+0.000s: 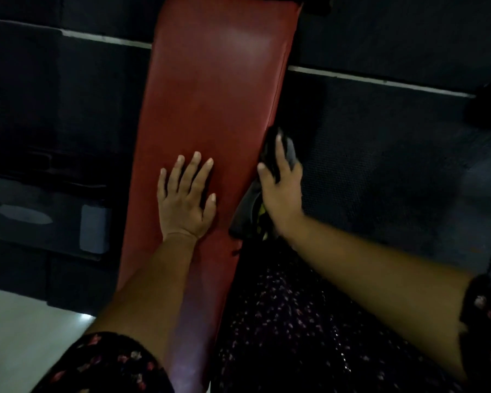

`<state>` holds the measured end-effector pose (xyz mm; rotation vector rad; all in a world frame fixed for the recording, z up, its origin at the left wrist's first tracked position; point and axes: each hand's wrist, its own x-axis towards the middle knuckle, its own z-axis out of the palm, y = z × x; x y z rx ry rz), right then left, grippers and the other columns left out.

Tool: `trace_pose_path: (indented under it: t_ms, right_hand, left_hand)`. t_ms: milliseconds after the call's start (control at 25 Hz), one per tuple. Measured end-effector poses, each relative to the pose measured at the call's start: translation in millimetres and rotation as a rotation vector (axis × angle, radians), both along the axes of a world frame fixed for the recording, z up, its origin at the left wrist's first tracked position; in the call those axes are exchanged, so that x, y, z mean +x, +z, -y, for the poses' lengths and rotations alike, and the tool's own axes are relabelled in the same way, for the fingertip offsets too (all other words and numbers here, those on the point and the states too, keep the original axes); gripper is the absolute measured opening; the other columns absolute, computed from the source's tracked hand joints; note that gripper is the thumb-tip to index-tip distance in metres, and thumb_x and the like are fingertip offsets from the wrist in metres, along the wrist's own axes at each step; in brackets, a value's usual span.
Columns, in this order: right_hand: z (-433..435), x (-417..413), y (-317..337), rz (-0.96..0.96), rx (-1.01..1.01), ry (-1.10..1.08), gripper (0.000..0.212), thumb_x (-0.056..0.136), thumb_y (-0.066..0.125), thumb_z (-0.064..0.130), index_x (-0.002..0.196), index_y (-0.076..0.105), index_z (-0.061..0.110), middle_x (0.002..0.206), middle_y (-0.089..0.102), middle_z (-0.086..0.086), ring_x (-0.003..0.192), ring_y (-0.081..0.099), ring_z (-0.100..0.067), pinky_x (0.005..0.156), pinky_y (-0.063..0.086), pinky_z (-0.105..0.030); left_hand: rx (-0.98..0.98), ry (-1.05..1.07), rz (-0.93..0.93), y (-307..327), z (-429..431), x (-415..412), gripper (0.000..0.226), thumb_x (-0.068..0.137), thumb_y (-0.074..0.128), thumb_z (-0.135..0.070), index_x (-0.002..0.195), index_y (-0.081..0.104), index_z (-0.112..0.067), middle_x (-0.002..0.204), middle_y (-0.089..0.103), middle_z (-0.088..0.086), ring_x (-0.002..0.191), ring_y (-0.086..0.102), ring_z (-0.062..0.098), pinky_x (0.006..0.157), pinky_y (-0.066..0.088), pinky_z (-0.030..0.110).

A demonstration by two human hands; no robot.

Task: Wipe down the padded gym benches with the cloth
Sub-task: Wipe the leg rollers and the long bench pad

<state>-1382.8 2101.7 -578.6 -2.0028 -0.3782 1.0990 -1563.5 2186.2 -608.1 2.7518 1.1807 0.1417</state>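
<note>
Well, from my end the surroundings are dim. Black rubber floor mats (380,154) lie on both sides, parted by thin pale seams (380,82). At the lower left is a patch of pale, shiny floor (17,330), and above it a small grey rectangular block (94,228) sits among dark frame parts I cannot make out. A dark garment with small pink flowers (295,321) fills the bottom of the view just right of the pad and hides the floor there.

Running up the middle is the long red padded vinyl bench (219,89), with a soft glare near its far end.

I see the left hand (186,199) lying flat, palm down on the top of the bench, fingers straight and a little spread, thumb out to the right, the forearm reaching in from the lower left. It holds nothing.

The right hand (281,191) is at the right side edge of the bench, its fingers wrapped over a dark, crumpled cloth (245,214) and pressing it to that edge. The cloth bunches above the fingertips and trails down below the wrist.
</note>
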Motion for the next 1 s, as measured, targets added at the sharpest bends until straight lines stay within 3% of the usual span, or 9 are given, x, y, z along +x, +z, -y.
trace_pose_path:
  t_ms: [80,200,400,440,560,600,720,840,1000]
  right_hand:
    - [45,-53,1,-0.125,-0.028,-0.015,0.055,0.098,0.046,0.048,0.143,0.016,0.055,0.16,0.006,0.004,0.145,0.014,-0.015,0.113,0.019,-0.025]
    - [64,-72,9,-0.104,-0.031,0.017,0.045,0.099,0.043,0.049,0.132,0.016,0.063,0.16,0.007,0.007,0.147,0.011,-0.013,0.112,0.016,-0.023]
    - [-5,3,-10,-0.024,0.087,-0.138,0.047,0.101,0.041,0.045,0.147,0.031,0.041,0.16,0.015,0.0,0.144,0.023,-0.018,0.116,0.024,-0.03]
    - [-6,4,-10,-0.052,0.099,-0.148,0.047,0.101,0.04,0.046,0.148,0.031,0.042,0.159,0.014,0.0,0.143,0.023,-0.016,0.114,0.023,-0.025]
    - [39,-42,-4,0.012,0.068,-0.02,0.046,0.102,0.036,0.046,0.146,0.022,0.049,0.159,0.012,0.008,0.142,0.016,-0.003,0.103,0.0,0.004]
    - [61,-65,1,0.022,0.062,0.018,0.045,0.102,0.035,0.049,0.143,0.018,0.054,0.158,0.013,0.01,0.141,0.014,-0.001,0.107,-0.001,0.001]
    - [93,-112,2,0.029,0.01,0.1,0.048,0.097,0.031,0.056,0.139,0.008,0.06,0.158,0.011,0.004,0.141,0.012,-0.005,0.118,0.013,-0.027]
    - [54,-89,-6,0.119,-0.085,0.004,0.054,0.102,0.035,0.034,0.144,0.009,0.055,0.159,0.014,-0.006,0.139,0.026,-0.027,0.11,0.03,-0.039]
    - [31,-60,-6,0.152,-0.103,-0.017,0.054,0.103,0.034,0.035,0.148,0.009,0.052,0.159,0.014,-0.007,0.137,0.027,-0.03,0.109,0.029,-0.04]
  left_hand:
    - [0.003,0.006,0.035,-2,1,-1,0.056,0.095,0.039,-0.038,0.149,0.036,-0.025,0.155,0.037,0.002,0.146,0.027,0.024,0.119,0.016,0.051]
    - [0.012,0.039,0.079,-3,3,-1,0.056,0.092,0.043,-0.031,0.148,0.04,-0.024,0.154,0.039,0.002,0.146,0.027,0.024,0.12,0.014,0.048]
    - [0.064,0.021,0.097,-7,0,-3,0.054,0.094,0.041,-0.031,0.147,0.04,-0.025,0.154,0.04,0.001,0.145,0.029,0.023,0.12,0.017,0.048]
    - [0.067,0.022,0.101,-8,-1,-3,0.054,0.094,0.042,-0.031,0.147,0.041,-0.025,0.154,0.041,0.001,0.145,0.029,0.023,0.12,0.017,0.048]
    - [0.071,0.02,0.1,-8,0,-2,0.056,0.09,0.044,-0.03,0.146,0.043,-0.024,0.153,0.042,0.002,0.144,0.031,0.024,0.119,0.019,0.049]
    - [0.077,0.014,0.095,-7,0,-2,0.056,0.09,0.044,-0.03,0.146,0.044,-0.024,0.153,0.042,0.002,0.144,0.031,0.025,0.119,0.019,0.049]
    - [0.08,-0.004,0.08,-8,-1,-2,0.056,0.091,0.042,-0.031,0.146,0.043,-0.023,0.153,0.041,0.002,0.145,0.031,0.025,0.119,0.019,0.05]
    - [0.079,0.014,0.08,-9,0,-3,0.056,0.09,0.042,-0.031,0.145,0.044,-0.023,0.153,0.042,0.002,0.144,0.03,0.025,0.119,0.017,0.048]
    - [0.082,0.007,0.081,-11,-1,-4,0.055,0.091,0.042,-0.03,0.145,0.045,-0.023,0.153,0.042,0.002,0.144,0.03,0.024,0.12,0.014,0.045]
